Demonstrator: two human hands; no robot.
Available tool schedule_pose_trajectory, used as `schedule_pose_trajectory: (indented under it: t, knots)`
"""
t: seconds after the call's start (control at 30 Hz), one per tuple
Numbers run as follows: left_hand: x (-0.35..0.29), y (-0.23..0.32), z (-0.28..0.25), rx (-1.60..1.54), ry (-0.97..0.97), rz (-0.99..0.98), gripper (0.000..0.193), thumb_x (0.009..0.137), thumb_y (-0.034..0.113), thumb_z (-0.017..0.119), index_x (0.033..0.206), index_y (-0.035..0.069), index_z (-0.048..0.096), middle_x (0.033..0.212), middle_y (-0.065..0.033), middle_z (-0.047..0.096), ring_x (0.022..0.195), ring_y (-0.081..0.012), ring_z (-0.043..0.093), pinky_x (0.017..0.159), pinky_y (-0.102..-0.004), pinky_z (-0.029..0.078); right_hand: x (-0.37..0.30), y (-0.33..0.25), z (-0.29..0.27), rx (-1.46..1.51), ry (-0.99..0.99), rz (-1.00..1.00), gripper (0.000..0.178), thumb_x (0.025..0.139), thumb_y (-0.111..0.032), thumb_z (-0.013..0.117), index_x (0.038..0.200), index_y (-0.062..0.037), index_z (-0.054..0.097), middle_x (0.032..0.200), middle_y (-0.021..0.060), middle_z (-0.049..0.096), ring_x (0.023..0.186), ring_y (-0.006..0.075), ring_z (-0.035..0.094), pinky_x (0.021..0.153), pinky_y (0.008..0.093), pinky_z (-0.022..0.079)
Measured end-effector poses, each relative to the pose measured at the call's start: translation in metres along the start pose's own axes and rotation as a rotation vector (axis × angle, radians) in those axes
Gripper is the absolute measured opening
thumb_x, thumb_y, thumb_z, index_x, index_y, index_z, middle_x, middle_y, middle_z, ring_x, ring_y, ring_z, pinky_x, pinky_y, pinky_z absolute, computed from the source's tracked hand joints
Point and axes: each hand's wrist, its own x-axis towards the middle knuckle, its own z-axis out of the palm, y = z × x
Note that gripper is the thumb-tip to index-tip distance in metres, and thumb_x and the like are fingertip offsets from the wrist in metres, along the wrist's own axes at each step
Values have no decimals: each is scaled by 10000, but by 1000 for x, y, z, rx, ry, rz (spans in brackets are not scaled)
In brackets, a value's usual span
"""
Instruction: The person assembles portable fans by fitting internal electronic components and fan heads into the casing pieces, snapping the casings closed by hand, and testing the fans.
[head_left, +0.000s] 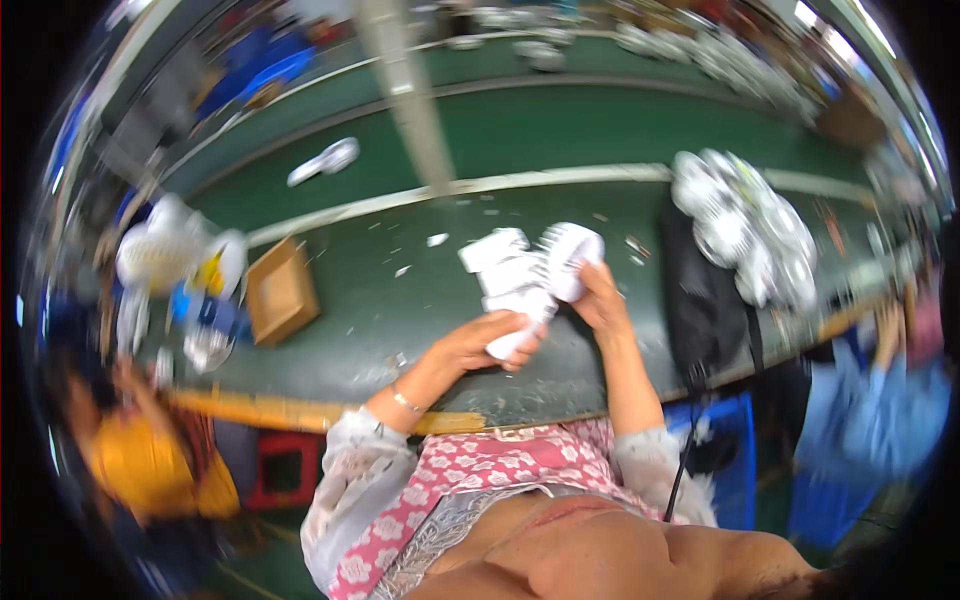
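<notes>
In both hands I hold a white handheld fan point(572, 255), tilted over the green worktop. My left hand point(492, 340) is closed round its handle end, near the table's front edge. My right hand point(598, 298) grips the round, ribbed head from the right side. Just beyond and to the left of the fan lie white plastic parts point(497, 250), close together; motion blur hides their exact shape. The fingers' undersides are out of sight.
An open cardboard box point(282, 292) stands left, beside white fan parts point(165, 250). A black bag point(705, 300) and bagged white fans point(745, 225) lie right. Another white fan point(325, 162) rests on the far green belt point(550, 125). People sit at both sides.
</notes>
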Motion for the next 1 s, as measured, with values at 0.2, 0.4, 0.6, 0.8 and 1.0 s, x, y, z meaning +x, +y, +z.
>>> schedule_pose_trajectory:
  t: [0.2,0.4,0.6,0.8,1.0]
  knots:
    - [21,31,1,1074,491,133,334,782,251,668,981,10,550,764,-13,575,642,-80,509,563,-246,439,10,-6,-2,-148,86,-104,482,805,-248,663,1186,-24,469,1054,72,583,980,149,559,851,299,462]
    - [19,43,8,1342,675,333,400,744,244,696,1007,-15,541,827,-106,625,740,-202,607,682,-306,468,14,-15,13,-43,142,-138,506,794,-303,674,1174,-44,464,1041,66,583,936,145,586,769,306,520]
    - [18,38,-4,1045,731,663,299,923,245,462,999,-29,555,816,-80,612,685,-113,579,643,-268,467,18,-14,-18,514,198,-125,409,908,-255,492,1241,-36,402,1219,158,494,1087,339,515,872,478,483]
    - [18,45,-6,252,542,498,542,928,450,383,1062,-58,517,842,-138,601,700,-177,607,615,-292,524,24,-15,-31,369,229,-86,419,910,-384,453,1193,-75,470,1118,139,573,983,299,581,800,427,512]
    - [22,43,-13,186,511,508,491,932,412,405,1084,-43,509,883,-162,617,720,-196,614,636,-316,516,17,-28,-35,392,142,-161,394,889,-353,506,1183,-93,476,1116,105,568,985,235,556,728,358,476]
